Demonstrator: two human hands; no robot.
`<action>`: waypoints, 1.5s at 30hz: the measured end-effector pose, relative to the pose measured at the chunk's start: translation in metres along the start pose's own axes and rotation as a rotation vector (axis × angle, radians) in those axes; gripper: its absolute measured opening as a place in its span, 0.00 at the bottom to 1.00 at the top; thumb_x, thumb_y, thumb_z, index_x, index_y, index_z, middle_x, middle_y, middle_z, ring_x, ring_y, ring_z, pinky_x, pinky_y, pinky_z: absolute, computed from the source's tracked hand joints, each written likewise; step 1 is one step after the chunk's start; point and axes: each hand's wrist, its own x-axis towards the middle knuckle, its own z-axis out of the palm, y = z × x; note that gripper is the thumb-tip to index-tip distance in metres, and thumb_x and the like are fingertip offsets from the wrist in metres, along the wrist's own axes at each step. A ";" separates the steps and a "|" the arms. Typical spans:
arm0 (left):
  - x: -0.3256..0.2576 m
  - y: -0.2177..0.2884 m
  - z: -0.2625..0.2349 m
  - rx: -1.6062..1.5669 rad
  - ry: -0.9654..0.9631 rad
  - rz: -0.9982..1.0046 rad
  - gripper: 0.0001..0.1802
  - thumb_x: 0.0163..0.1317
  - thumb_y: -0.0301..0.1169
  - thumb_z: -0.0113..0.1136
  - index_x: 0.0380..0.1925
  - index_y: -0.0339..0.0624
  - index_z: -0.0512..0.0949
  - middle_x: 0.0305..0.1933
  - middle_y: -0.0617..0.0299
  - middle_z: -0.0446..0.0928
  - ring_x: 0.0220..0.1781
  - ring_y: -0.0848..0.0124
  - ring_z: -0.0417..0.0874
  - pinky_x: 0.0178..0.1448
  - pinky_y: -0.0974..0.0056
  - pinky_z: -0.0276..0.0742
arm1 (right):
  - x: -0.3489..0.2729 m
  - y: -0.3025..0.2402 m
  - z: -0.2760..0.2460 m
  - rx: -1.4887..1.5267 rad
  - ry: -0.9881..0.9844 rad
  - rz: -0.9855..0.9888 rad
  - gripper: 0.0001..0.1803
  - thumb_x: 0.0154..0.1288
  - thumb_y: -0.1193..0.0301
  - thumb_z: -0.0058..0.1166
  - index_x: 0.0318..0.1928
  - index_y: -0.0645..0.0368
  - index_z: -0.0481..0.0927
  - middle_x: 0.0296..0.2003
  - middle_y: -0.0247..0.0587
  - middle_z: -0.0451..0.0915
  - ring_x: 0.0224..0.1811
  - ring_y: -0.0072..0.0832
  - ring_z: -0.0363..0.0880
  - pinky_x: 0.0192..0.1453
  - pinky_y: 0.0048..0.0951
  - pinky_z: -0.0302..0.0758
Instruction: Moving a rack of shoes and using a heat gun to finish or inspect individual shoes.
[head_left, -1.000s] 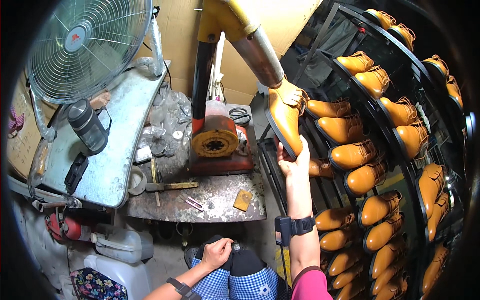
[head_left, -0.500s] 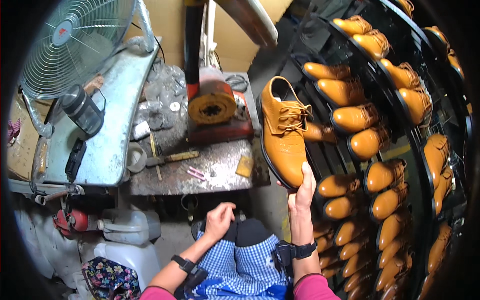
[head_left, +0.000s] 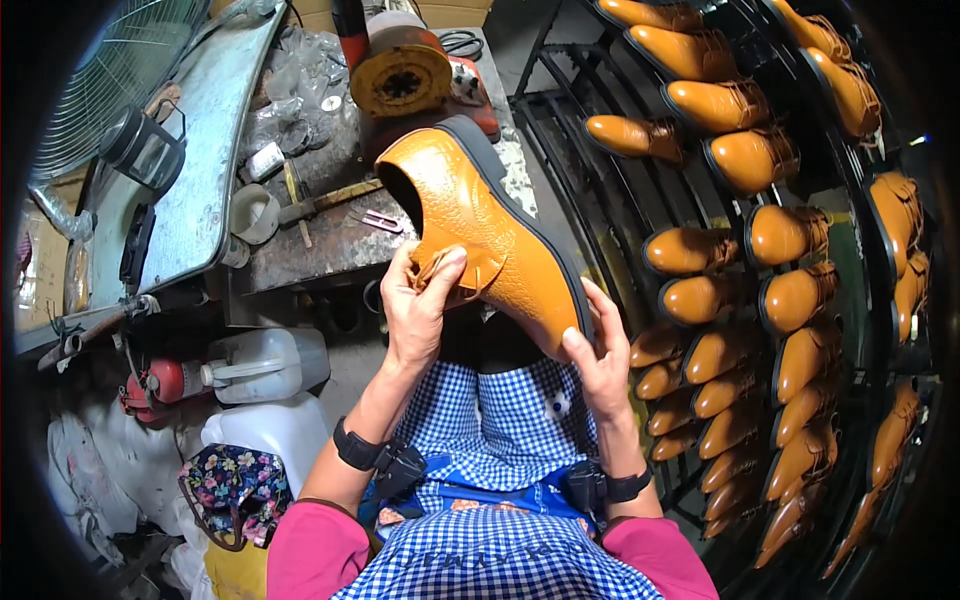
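Behind everything lies a cluttered workshop, with a worn metal bench (head_left: 330, 250) on the far side of the person's lap. Held over the bench's near edge and the lap is one tan lace-up shoe (head_left: 520, 262), tilted on its side, heel far, toe near and to the right, its opening facing left.

It should be light enough for one hand. The dark sole (head_left: 480, 152) looks stiff and would make a firm hold; the glossy upper is probably smooth, a little slippery and easily marked, so broad, light contact suits it better than fingernails. The collar and the laces (head_left: 440, 264) should be soft and give under a pull.

The left hand (head_left: 413, 318) has thumb and fingers closed in a pinch at the laces. The right hand (head_left: 600, 365) grips the toe end, thumb against the upper, fingers round the sole edge. Toe and sole seem the steadiest places to hold.

Just beyond the shoe stands a machine (head_left: 402, 84) with a round yellowish disc. Left of it, a tool with a wooden handle (head_left: 342, 196) lies near pink tweezers (head_left: 380, 221). Far left are a fan (head_left: 110, 85) and a dark-lidded bottle (head_left: 143, 150); to the right, a black rack (head_left: 556, 112) bears rows of similar shoes (head_left: 760, 160).
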 end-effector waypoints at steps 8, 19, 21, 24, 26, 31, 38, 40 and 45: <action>-0.025 -0.002 0.003 0.002 -0.060 0.090 0.06 0.60 0.23 0.60 0.34 0.39 0.71 0.33 0.65 0.78 0.33 0.80 0.80 0.34 0.72 0.82 | -0.007 -0.002 0.004 0.193 0.131 0.159 0.25 0.57 0.76 0.62 0.55 0.68 0.72 0.43 0.42 0.80 0.44 0.23 0.78 0.52 0.23 0.73; -0.040 -0.004 0.025 -0.038 0.031 0.080 0.06 0.60 0.23 0.60 0.32 0.39 0.71 0.31 0.67 0.77 0.31 0.83 0.76 0.34 0.76 0.74 | -0.013 -0.013 -0.009 0.034 0.221 0.046 0.14 0.67 0.68 0.51 0.43 0.68 0.80 0.36 0.37 0.81 0.35 0.17 0.76 0.42 0.19 0.72; -0.043 -0.008 0.025 0.033 -0.036 0.111 0.07 0.60 0.23 0.60 0.32 0.39 0.71 0.30 0.67 0.76 0.30 0.83 0.76 0.33 0.76 0.73 | -0.017 -0.019 -0.015 -0.042 0.202 0.146 0.13 0.61 0.71 0.59 0.43 0.67 0.79 0.35 0.34 0.80 0.35 0.15 0.75 0.42 0.18 0.72; -0.054 -0.014 0.046 0.061 -0.098 0.134 0.08 0.59 0.24 0.61 0.32 0.40 0.70 0.27 0.70 0.73 0.26 0.84 0.72 0.29 0.77 0.69 | -0.026 -0.014 -0.034 -0.214 0.371 0.114 0.16 0.62 0.68 0.58 0.46 0.67 0.78 0.36 0.36 0.81 0.37 0.16 0.76 0.43 0.19 0.73; -0.053 -0.017 0.055 0.082 -0.017 0.192 0.08 0.60 0.24 0.61 0.34 0.40 0.71 0.30 0.69 0.73 0.26 0.84 0.72 0.28 0.78 0.69 | -0.034 -0.038 -0.031 -0.568 0.279 -0.293 0.34 0.54 0.66 0.66 0.59 0.64 0.69 0.49 0.50 0.79 0.51 0.34 0.78 0.55 0.31 0.74; -0.066 0.004 0.086 -0.126 -0.525 0.011 0.34 0.62 0.22 0.54 0.65 0.46 0.51 0.65 0.51 0.60 0.55 0.65 0.76 0.51 0.63 0.81 | -0.069 -0.063 -0.069 -0.344 0.425 -0.295 0.45 0.47 0.73 0.70 0.65 0.64 0.60 0.58 0.49 0.70 0.61 0.32 0.68 0.64 0.32 0.66; -0.065 -0.050 0.098 0.259 -0.863 -0.110 0.18 0.68 0.29 0.49 0.57 0.39 0.68 0.56 0.58 0.74 0.52 0.67 0.79 0.48 0.68 0.76 | -0.136 -0.150 -0.138 0.007 1.490 -0.663 0.29 0.66 0.66 0.51 0.64 0.62 0.62 0.59 0.43 0.67 0.58 0.34 0.69 0.59 0.37 0.68; -0.055 -0.090 0.084 0.383 -0.775 -0.174 0.14 0.67 0.29 0.50 0.51 0.39 0.74 0.48 0.63 0.79 0.45 0.75 0.80 0.46 0.72 0.74 | -0.146 -0.171 -0.176 -0.098 1.425 -0.649 0.29 0.64 0.65 0.54 0.63 0.61 0.65 0.58 0.44 0.70 0.56 0.35 0.71 0.58 0.37 0.69; -0.059 -0.136 0.073 0.694 -0.808 0.094 0.12 0.64 0.33 0.53 0.43 0.40 0.78 0.36 0.57 0.82 0.34 0.69 0.85 0.39 0.67 0.79 | -0.131 -0.214 -0.289 -0.094 1.441 -0.553 0.25 0.60 0.61 0.57 0.53 0.66 0.73 0.49 0.45 0.76 0.48 0.34 0.77 0.49 0.36 0.77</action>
